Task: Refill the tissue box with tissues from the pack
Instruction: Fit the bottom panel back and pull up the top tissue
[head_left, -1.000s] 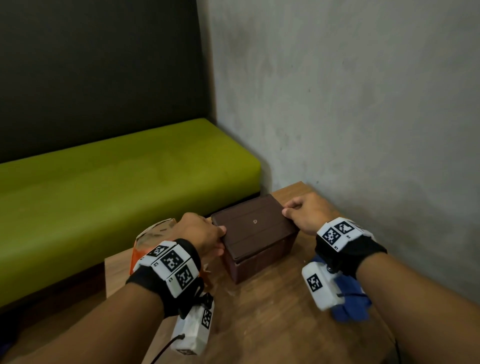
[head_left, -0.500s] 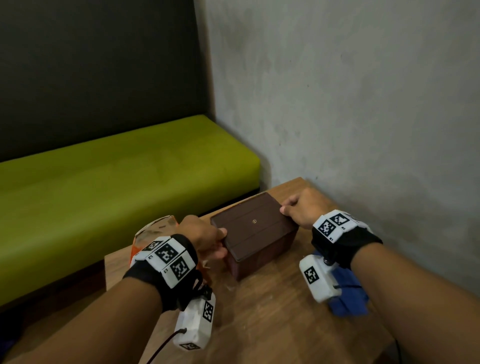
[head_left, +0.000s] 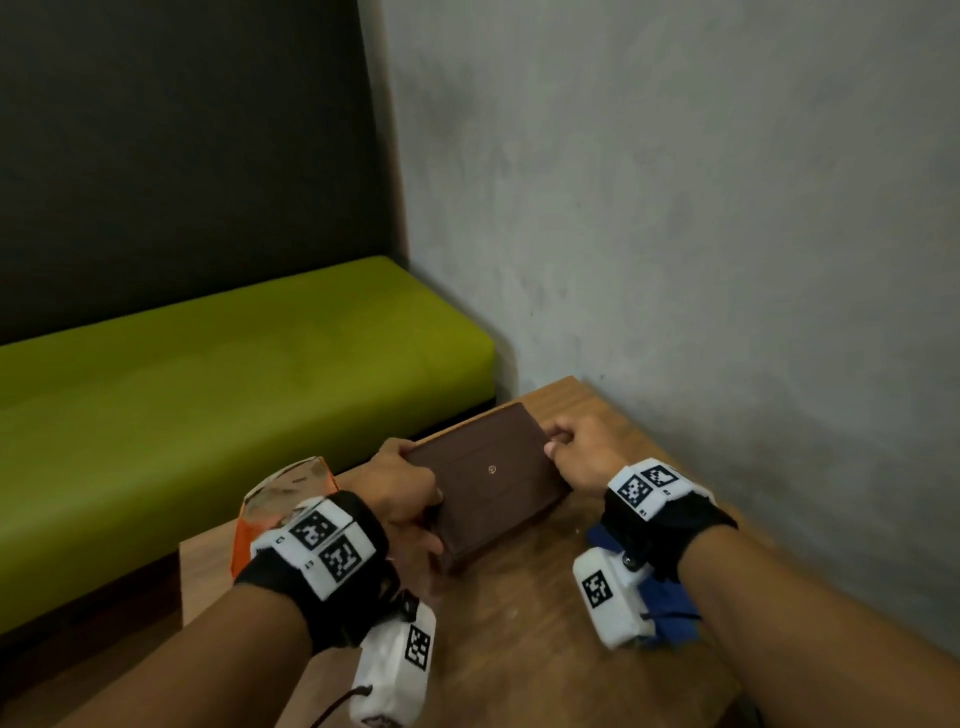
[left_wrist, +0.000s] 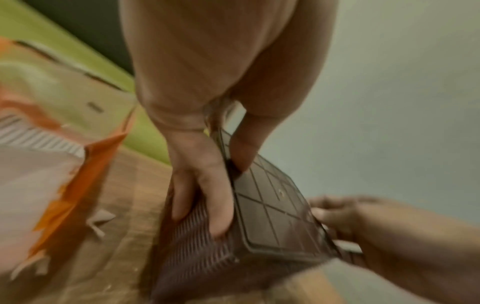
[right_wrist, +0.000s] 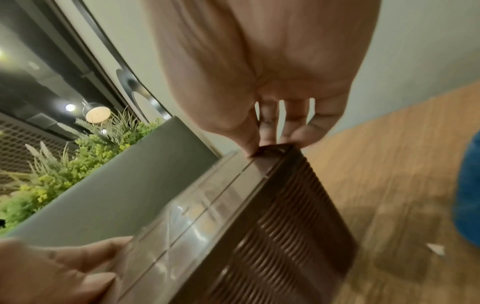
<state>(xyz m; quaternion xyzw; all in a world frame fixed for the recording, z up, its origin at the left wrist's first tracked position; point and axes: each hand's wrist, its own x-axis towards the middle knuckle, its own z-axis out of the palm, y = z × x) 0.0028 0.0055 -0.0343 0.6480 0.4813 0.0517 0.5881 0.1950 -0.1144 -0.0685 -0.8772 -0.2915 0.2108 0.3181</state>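
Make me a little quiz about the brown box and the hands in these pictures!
1. True or false: both hands hold the brown box.
2. Which lies behind the left hand? A) an orange and white tissue pack B) a cup C) a book
3. Fill in: the blue cloth lies under the ____ wrist.

Key:
1. True; the right hand grips the other end.
2. A
3. right

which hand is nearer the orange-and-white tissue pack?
Left. The left hand grips the brown ribbed tissue box beside the orange-and-white tissue pack; the right hand holds the box's far end.
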